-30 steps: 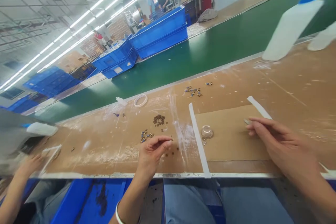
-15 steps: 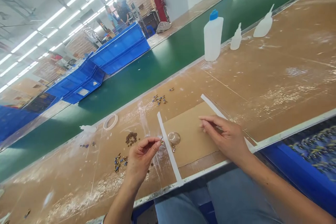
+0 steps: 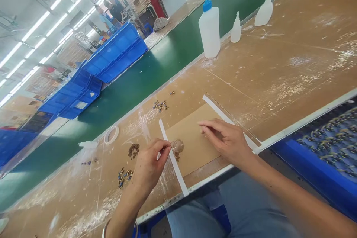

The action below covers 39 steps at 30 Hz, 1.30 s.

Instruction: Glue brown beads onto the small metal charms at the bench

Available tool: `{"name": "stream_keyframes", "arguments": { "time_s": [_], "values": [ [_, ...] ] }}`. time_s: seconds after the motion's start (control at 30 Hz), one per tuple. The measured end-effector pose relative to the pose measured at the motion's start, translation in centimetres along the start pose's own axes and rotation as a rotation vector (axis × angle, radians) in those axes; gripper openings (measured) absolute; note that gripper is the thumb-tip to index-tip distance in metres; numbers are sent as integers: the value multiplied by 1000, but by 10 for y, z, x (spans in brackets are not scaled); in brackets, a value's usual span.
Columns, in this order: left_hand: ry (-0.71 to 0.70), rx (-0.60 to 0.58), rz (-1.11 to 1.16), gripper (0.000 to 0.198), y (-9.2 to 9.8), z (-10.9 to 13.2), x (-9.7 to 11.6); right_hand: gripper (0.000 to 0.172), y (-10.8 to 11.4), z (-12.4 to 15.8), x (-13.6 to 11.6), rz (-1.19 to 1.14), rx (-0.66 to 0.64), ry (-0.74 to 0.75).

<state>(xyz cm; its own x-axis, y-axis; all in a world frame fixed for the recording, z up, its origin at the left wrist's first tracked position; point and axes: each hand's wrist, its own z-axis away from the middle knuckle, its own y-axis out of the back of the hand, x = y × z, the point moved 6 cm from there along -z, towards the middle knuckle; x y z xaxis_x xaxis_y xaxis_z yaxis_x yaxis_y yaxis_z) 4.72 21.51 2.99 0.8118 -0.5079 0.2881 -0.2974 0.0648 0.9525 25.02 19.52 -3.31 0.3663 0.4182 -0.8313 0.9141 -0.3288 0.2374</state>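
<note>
My left hand is closed in a pinch at the left rim of a small clear cup, which sits on a brown cardboard sheet. A small metal part showed at these fingertips a moment ago; the fingers now mostly hide it. Over the right side of the cardboard, my right hand has thumb and forefinger pressed together; anything between them is too small to make out. Left of the cup lie a pile of small brown beads and a cluster of blue-and-gold parts.
White tape strips edge the cardboard. More small parts lie beyond it, with a tape roll to the left. White bottles stand near the green conveyor belt. A blue crate holds many parts at right.
My left hand has moved slightly right, its fingertips now reaching the cup's rim. My right hand keeps its pinch over the cardboard. The whole view has shifted a little.
</note>
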Motion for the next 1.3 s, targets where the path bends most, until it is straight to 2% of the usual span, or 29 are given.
{"name": "stream_keyframes", "arguments": {
  "time_s": [0.37, 0.53, 0.67, 0.83, 0.93, 1.07, 1.3],
  "values": [
    [-37, -16, -28, 13, -1, -2, 2, 19, 2, 0, -1, 8, 30, 30],
    [22, 43, 25, 11, 9, 7, -2, 20, 4, 0, -2, 12, 34, 41],
    [202, 135, 101, 11, 18, 38, -23, 19, 6, 0, -3, 2, 34, 33],
    [539, 268, 279, 19, 11, 108, -68, 17, 7, 4, -2, 33, 19, -13],
    [654, 314, 334, 22, 2, 149, -88, 17, 8, 5, -2, 53, 23, -36],
    [650, 303, 321, 18, -7, 177, -97, 17, 8, 6, -1, 114, 37, -54],
    [456, 181, 198, 13, -4, 167, -86, 23, 7, 11, 9, 200, 53, -138]
  ]
}}
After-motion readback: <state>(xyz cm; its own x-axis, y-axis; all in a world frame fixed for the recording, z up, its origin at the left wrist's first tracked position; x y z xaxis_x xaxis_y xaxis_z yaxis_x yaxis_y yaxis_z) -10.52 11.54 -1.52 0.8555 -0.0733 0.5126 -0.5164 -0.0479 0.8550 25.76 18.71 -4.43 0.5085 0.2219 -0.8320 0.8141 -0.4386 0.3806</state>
